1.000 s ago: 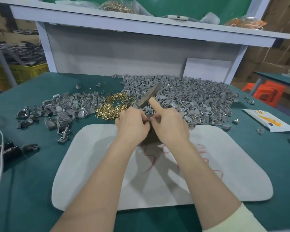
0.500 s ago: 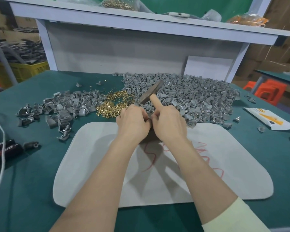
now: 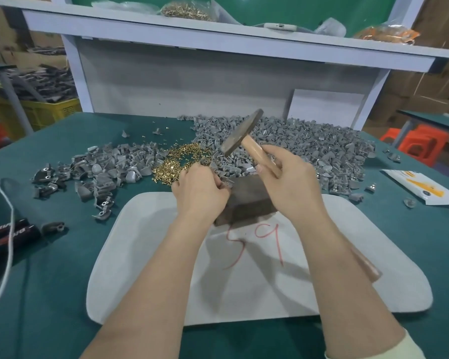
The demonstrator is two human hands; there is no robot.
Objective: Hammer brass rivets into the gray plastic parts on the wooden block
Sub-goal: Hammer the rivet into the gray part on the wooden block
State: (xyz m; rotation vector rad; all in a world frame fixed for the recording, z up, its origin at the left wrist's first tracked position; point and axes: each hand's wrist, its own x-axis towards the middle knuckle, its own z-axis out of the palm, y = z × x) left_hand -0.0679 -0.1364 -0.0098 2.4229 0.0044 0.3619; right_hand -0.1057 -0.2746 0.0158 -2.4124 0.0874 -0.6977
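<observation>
Right hand (image 3: 288, 182): wrapped round hammer (image 3: 241, 136) handle just below the head, poised above wooden block (image 3: 249, 200). Left hand (image 3: 200, 193): pinching gray part (image 3: 224, 183) at block's left edge. Part likely light, stiff, prone to skidding; hold by its edges, clear of the strike spot.

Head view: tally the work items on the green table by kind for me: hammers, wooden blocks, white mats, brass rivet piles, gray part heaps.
Hammer: 1
Wooden block: 1
White mat: 1
Brass rivet pile: 1
Gray part heaps: 2, a smaller one on the left and a large one on the right
Total: 6
</observation>
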